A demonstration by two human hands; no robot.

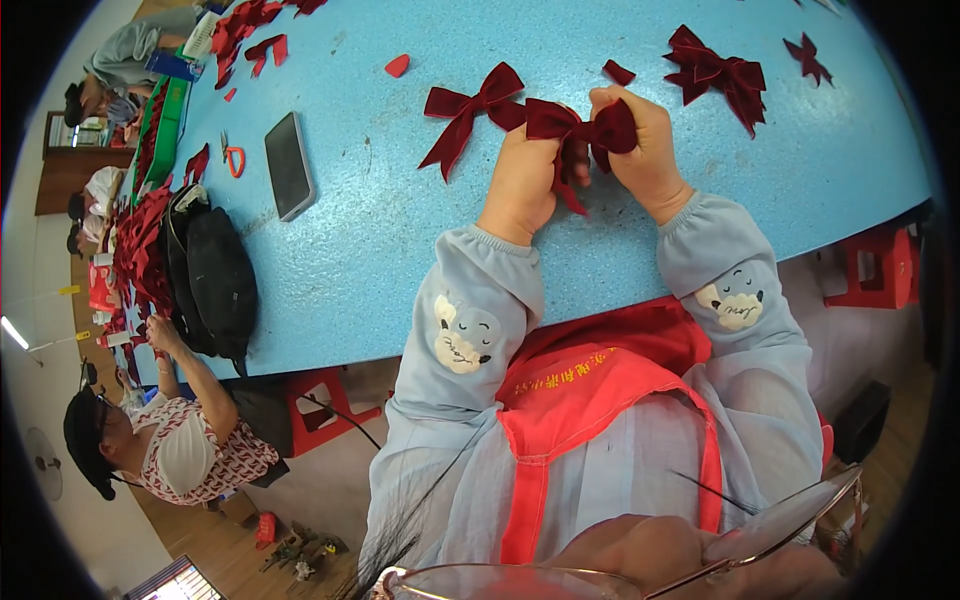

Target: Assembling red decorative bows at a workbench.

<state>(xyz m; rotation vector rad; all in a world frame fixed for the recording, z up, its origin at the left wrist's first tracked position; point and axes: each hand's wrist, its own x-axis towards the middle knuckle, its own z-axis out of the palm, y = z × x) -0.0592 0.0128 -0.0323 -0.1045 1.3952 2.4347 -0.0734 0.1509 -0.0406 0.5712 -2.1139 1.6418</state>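
Note:
Between my two hands a dark red velvet bow [565,124] is held up over the blue table [380,240]. My left hand [522,185] closes on its left side, and my right hand [645,145] pinches the right loop, fingers curled. One ribbon tail hangs below, between the hands. Just left of my left hand lies another red velvet bow [475,110], close to the held one. Beyond my right hand a small piece of red ribbon [619,73] rests on the table. Farther right are a group of red bows [718,78] and a small bow [808,60].
Left on the table are a dark phone [289,165], orange-handled scissors [233,158], a black bag [210,265], a heap of red ribbon [140,245] and a green crate [163,130]. A co-worker [180,430] sits at the left. Red stools [330,408] stand by the table edge.

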